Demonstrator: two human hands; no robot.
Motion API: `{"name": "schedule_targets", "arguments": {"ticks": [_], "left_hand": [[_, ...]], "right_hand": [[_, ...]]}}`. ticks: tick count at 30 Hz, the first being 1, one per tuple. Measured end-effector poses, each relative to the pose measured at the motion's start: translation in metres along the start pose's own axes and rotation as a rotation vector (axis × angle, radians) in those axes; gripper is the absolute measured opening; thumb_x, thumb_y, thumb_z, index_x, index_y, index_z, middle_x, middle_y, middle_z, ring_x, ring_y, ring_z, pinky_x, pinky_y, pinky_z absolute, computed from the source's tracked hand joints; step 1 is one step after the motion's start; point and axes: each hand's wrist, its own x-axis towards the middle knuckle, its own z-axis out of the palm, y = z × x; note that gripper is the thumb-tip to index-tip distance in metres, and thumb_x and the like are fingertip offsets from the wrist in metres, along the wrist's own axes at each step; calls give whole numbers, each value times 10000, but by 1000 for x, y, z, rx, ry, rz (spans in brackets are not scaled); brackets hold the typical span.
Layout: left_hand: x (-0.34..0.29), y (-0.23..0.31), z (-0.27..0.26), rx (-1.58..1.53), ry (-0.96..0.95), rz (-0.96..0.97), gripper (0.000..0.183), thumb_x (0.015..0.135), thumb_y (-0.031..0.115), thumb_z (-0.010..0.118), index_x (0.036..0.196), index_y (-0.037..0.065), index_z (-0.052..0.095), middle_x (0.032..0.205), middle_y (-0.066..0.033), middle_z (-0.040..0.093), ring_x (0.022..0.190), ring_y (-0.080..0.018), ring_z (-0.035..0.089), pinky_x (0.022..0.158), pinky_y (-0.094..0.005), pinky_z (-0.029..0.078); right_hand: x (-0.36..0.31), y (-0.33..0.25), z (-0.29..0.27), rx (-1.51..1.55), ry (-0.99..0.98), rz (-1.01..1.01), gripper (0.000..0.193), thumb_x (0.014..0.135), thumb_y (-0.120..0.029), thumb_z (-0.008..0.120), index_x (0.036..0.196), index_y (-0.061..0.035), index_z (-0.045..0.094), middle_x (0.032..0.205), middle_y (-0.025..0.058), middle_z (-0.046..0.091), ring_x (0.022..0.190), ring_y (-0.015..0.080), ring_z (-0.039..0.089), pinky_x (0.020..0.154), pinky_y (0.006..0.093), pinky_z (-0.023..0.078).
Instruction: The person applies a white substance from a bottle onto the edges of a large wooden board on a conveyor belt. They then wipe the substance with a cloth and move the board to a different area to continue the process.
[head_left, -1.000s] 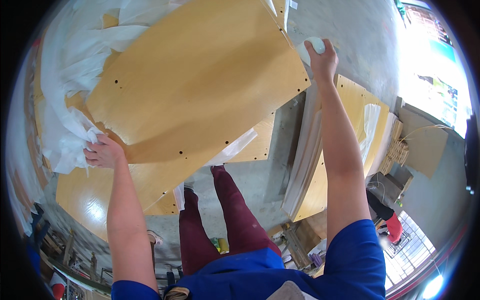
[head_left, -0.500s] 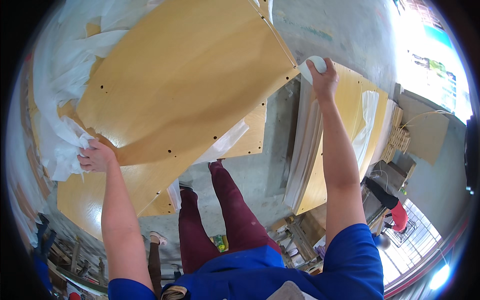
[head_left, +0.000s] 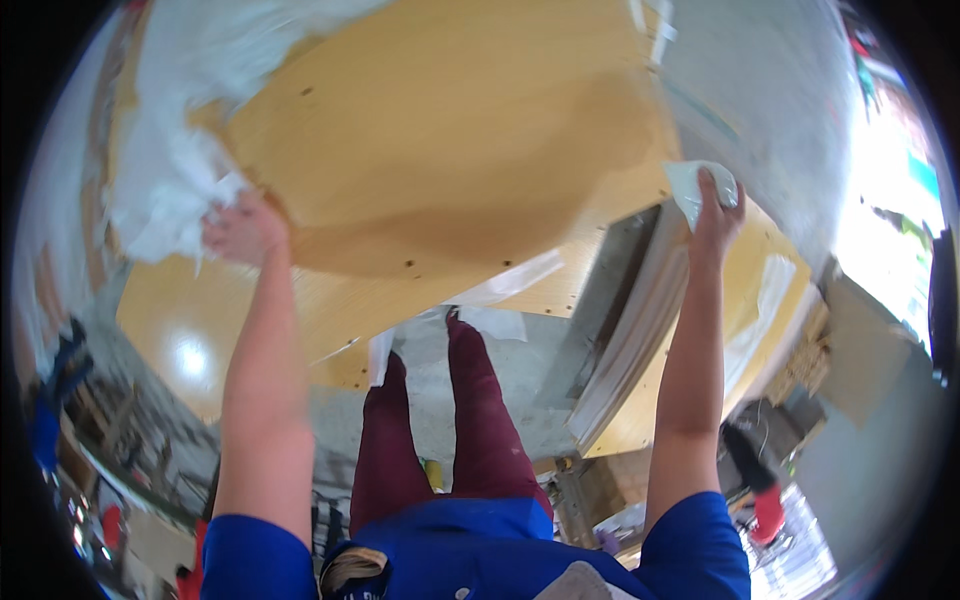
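Observation:
A large pale-yellow wooden panel (head_left: 440,130) with small dark holes along its edge lies in front of me. My left hand (head_left: 245,228) is at its left side, fingers closed on crumpled white wrapping sheet (head_left: 165,195); motion blurs the fingers somewhat. At the panel's right corner, my right hand (head_left: 720,205) grips a folded white cloth (head_left: 688,188), thumb and fingers wrapped round it. The cloth touches or nearly touches the corner; I cannot tell which.
More yellow panels (head_left: 625,437) with white sheeting between them are stacked at the right. Another yellow board (head_left: 185,325) lies under the large panel. A person in red (head_left: 767,515) is at the far lower right. Wooden scraps (head_left: 125,430) lie at the lower left.
The view has shifted, and the panel and both hands appear farther right. My left hand is higher in the picture, still at the white sheet. The right hand keeps the cloth by the corner.

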Motion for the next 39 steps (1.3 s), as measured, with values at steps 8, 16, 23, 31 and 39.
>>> {"name": "schedule_targets", "arguments": {"ticks": [8,16,23,31,39], "left_hand": [[-9,25,-36,-202,-170,-113,565,874,454,418,1329,119,432,1432,-158,271,1314,-427,199,1022,-562,254],[-7,23,-40,-264,-262,-132,555,886,445,414,1374,184,364,1465,-124,222,1329,-458,148,1033,-572,225],[-5,20,-45,-324,-297,-132,543,881,423,442,1369,201,359,1461,-90,200,1335,-435,127,1018,-551,229],[-5,18,-44,-298,-295,-111,565,873,442,456,1375,208,348,1464,-99,191,1310,-445,146,994,-546,233],[-6,19,-45,-326,-245,-105,532,877,393,474,1358,190,373,1438,-91,226,1308,-437,160,994,-564,244]], "right_hand": [[-117,-63,191,82,-359,-53,296,769,-114,750,989,3,592,896,52,634,809,121,586,726,252,468],[-154,-109,320,-44,-525,-268,320,752,-239,757,926,-26,592,875,51,616,808,155,574,709,301,470],[-149,-104,353,-263,-536,-477,341,744,-274,767,885,-29,576,874,79,603,802,218,576,704,359,472],[-146,-97,364,-338,-560,-512,364,738,-303,767,880,-26,577,894,93,604,815,241,581,705,375,472],[-149,-93,360,-311,-570,-516,365,733,-300,769,865,-25,569,880,89,603,799,237,583,691,375,476]]}}
